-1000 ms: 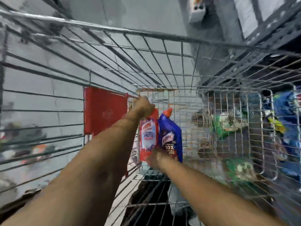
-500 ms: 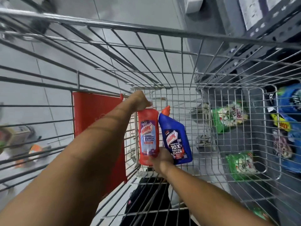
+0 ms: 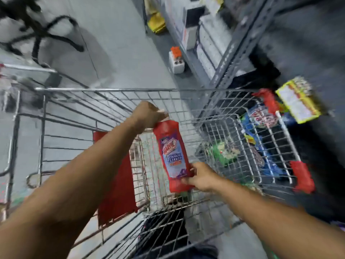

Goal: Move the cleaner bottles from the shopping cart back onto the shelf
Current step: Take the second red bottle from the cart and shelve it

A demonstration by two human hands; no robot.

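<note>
Both hands (image 3: pixel 202 177) holding red cleaner bottle (image 3: pixel 174 157), above cart (image 3: pixel 104 90)

The cart (image 3: pixel 115 101) is bare metal wire, bright and shiny, with a flat red plastic panel (image 3: pixel 115 176) on its side. The bottle (image 3: pixel 174 157) is glossy red plastic with a smooth printed label. The shelf (image 3: pixel 229 58) is matt grey perforated metal. The floor (image 3: pixel 119 43) looks smooth and dull grey.

Both hands grip a red, seemingly Harpic, bottle (image 3: pixel 174 156) over the cart (image 3: pixel 104 89).
</note>
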